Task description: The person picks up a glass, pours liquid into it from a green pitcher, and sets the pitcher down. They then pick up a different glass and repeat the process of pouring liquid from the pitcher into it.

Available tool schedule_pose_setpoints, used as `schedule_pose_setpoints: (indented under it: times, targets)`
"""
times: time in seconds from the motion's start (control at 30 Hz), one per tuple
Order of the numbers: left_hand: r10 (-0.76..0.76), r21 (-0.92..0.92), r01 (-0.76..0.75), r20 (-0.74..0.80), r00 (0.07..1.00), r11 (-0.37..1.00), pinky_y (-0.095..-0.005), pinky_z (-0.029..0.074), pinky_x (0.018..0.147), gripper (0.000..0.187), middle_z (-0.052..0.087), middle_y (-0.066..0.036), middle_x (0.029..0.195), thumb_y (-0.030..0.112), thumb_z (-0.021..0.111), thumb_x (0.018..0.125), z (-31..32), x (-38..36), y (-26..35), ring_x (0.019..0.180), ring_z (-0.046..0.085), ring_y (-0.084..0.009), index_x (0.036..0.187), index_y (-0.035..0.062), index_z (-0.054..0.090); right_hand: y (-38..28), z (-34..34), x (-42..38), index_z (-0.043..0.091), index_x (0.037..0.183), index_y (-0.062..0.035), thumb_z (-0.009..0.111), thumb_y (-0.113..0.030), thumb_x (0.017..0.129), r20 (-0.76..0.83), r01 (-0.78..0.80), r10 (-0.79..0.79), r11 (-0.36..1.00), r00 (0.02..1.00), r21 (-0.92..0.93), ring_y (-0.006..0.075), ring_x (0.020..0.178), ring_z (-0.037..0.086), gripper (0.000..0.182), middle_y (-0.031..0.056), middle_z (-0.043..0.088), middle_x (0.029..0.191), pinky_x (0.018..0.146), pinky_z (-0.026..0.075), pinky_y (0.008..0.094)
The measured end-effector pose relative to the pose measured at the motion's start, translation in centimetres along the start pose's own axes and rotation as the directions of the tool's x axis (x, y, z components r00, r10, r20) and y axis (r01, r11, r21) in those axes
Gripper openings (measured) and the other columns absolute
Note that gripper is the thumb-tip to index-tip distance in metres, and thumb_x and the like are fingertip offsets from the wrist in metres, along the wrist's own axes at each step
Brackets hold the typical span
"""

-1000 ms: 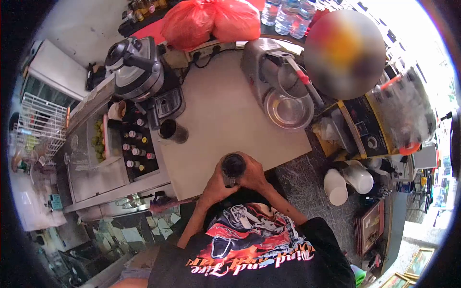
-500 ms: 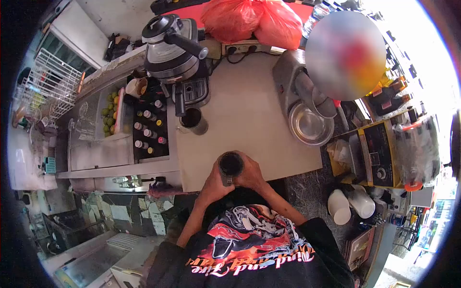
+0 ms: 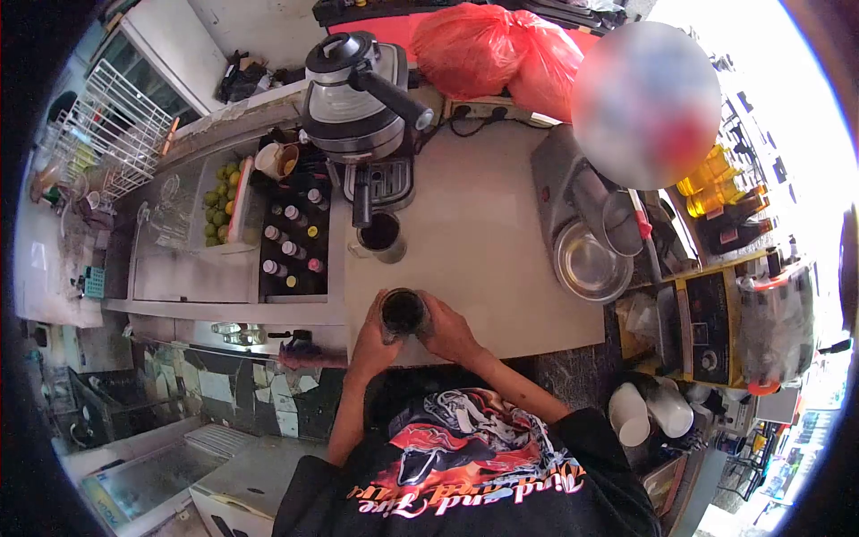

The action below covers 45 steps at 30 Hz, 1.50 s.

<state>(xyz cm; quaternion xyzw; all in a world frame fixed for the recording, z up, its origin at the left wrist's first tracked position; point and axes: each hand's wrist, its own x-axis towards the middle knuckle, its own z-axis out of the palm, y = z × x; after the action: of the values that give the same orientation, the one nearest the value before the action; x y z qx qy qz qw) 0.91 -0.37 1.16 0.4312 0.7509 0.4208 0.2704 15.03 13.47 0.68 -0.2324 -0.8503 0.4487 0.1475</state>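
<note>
Between my palms, close over the front of the pale countertop (image 3: pixel 483 295), is a glass (image 3: pixel 403 313) with dark contents, seen from above. My left hand (image 3: pixel 373 340) wraps its left side, and my right hand (image 3: pixel 449 333) closes round it from the right. A second glass mug (image 3: pixel 383 240) with dark liquid stands a little farther back. Behind that mug is an espresso machine (image 3: pixel 358 116), its black portafilter handle (image 3: pixel 361 201) pointing toward me over the drip tray.
At the counter's right stands a grey machine (image 3: pixel 559 183) with a round metal bowl (image 3: pixel 592 261). Capped bottles (image 3: pixel 291 237) and a bin of green fruit (image 3: pixel 219 206) lie left. Red plastic bags (image 3: pixel 474 54) sit at the back. White cups (image 3: pixel 630 416) are at lower right.
Both hands have moved left across the counter with the glass, bringing it nearer the line of the other mug. The view has swung slightly left.
</note>
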Motion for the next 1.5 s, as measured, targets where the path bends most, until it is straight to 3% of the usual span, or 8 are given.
schedule_pose_setpoints:
  times: [0.23, 0.37, 0.57, 0.63, 0.77, 0.93, 1.03, 1.5]
  targets:
    - [-0.119, -0.080, 0.108, -0.146, 0.982, 0.991, -0.0399, 0.044, 0.108, 0.063, 0.049, -0.015, 0.143, -0.001, 0.077, 0.067, -1.9, 0.0, -2.5, 0.129, 0.052, -0.0340, 0.128, 0.0031, 0.059, -0.1, 0.7, 1.5, 0.044, 0.139, -0.0099, 0.076, -0.017, 0.078, 0.075, -0.008, 0.011, 0.999, 0.997, -0.039, 0.0384, 0.116, 0.059, 0.069, 0.0184, 0.059, 0.129, 0.094, 0.051, 0.0445]
    - [-0.060, -0.011, 0.059, -0.200, 0.978, 0.998, -0.0410, 0.046, 0.106, 0.062, 0.052, -0.014, 0.137, 0.000, 0.078, 0.067, -1.8, 0.2, -3.1, 0.127, 0.054, -0.0328, 0.126, 0.0048, 0.061, 0.0, 0.5, 1.7, 0.047, 0.137, -0.0115, 0.078, -0.019, 0.076, 0.115, 0.003, 0.001, 0.999, 0.993, -0.037, 0.0372, 0.116, 0.059, 0.069, 0.0159, 0.059, 0.128, 0.093, 0.052, 0.0449]
    - [-0.018, -0.132, -0.026, -0.319, 0.948, 0.991, -0.0390, 0.048, 0.100, 0.054, 0.056, -0.012, 0.126, -0.005, 0.076, 0.067, -0.8, 0.7, -4.3, 0.118, 0.057, -0.0312, 0.119, 0.0053, 0.065, 1.4, 1.5, 2.0, 0.048, 0.135, -0.0108, 0.081, -0.022, 0.072, 0.136, 0.029, -0.016, 0.995, 0.991, -0.095, 0.0353, 0.121, 0.054, 0.072, 0.0139, 0.057, 0.128, 0.098, 0.049, 0.0448]
    - [0.090, 0.007, -0.094, -0.351, 0.932, 0.996, -0.0367, 0.048, 0.096, 0.052, 0.056, -0.011, 0.124, -0.007, 0.074, 0.066, -0.4, 0.9, -5.3, 0.113, 0.057, -0.0294, 0.116, 0.0064, 0.068, 1.2, 1.4, 2.2, 0.049, 0.135, -0.0105, 0.082, -0.022, 0.071, 0.116, 0.069, -0.055, 0.990, 0.992, -0.122, 0.0350, 0.122, 0.052, 0.073, 0.0137, 0.057, 0.129, 0.100, 0.048, 0.0445]
    - [-0.079, -0.182, 0.025, -0.295, 0.952, 0.983, -0.0356, 0.048, 0.093, 0.050, 0.057, -0.010, 0.122, -0.008, 0.073, 0.064, -0.4, 1.1, -6.4, 0.112, 0.056, -0.0274, 0.112, 0.0068, 0.070, 1.0, 1.2, 2.4, 0.048, 0.134, -0.0100, 0.083, -0.023, 0.070, 0.126, 0.035, -0.021, 0.994, 0.992, -0.108, 0.0355, 0.121, 0.052, 0.074, 0.0138, 0.056, 0.128, 0.099, 0.048, 0.0441]
    - [0.076, -0.018, -0.087, -0.342, 0.937, 0.996, -0.0358, 0.048, 0.093, 0.052, 0.057, -0.009, 0.119, -0.010, 0.071, 0.062, -0.8, 1.5, -5.7, 0.112, 0.057, -0.0283, 0.112, 0.0072, 0.070, 1.2, 1.6, 2.3, 0.047, 0.134, -0.0091, 0.083, -0.023, 0.070, 0.100, 0.048, -0.036, 0.992, 0.994, -0.114, 0.0348, 0.122, 0.052, 0.074, 0.0141, 0.056, 0.128, 0.098, 0.049, 0.0443]
    - [0.034, -0.165, -0.097, -0.350, 0.936, 0.982, -0.0356, 0.049, 0.092, 0.051, 0.058, -0.009, 0.118, -0.011, 0.070, 0.062, -0.2, 1.8, -7.4, 0.111, 0.058, -0.0282, 0.110, 0.0068, 0.070, 0.8, 1.4, 2.3, 0.048, 0.133, -0.0085, 0.082, -0.022, 0.071, 0.090, 0.033, -0.022, 0.993, 0.996, -0.116, 0.0343, 0.122, 0.052, 0.072, 0.0141, 0.056, 0.127, 0.098, 0.049, 0.0446]
    - [0.105, 0.015, -0.105, -0.277, 0.955, 0.994, -0.0347, 0.052, 0.088, 0.048, 0.065, -0.012, 0.106, -0.018, 0.066, 0.064, -1.6, 2.6, -4.4, 0.102, 0.066, -0.0284, 0.107, 0.0026, 0.066, 1.3, 1.2, 2.2, 0.050, 0.132, -0.0067, 0.078, -0.024, 0.076, 0.064, 0.046, -0.042, 0.997, 0.997, -0.060, 0.0350, 0.120, 0.053, 0.065, 0.0153, 0.056, 0.127, 0.100, 0.047, 0.0453]
